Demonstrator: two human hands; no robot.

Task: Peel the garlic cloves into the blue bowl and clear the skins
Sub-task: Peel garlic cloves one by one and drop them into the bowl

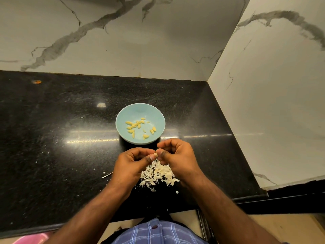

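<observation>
Both forearms reach forward from the near edge of the counter (52, 155) and converge, bare to the wrists. The left hand (131, 166) and right hand (177, 155) meet fingertip to fingertip, fingers curled, thumbs and forefingers pinching a small garlic clove (155, 154) between them. Which hand bears most of the grip is hard to tell.

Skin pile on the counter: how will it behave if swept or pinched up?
The skin pile looks like thin, curled, papery flakes, so probably very light and floppy; a pinch would likely take only part. Stray bits already dot the black counter, so a sweep may scatter some. Flakes likely crumble rather than roll.
</observation>
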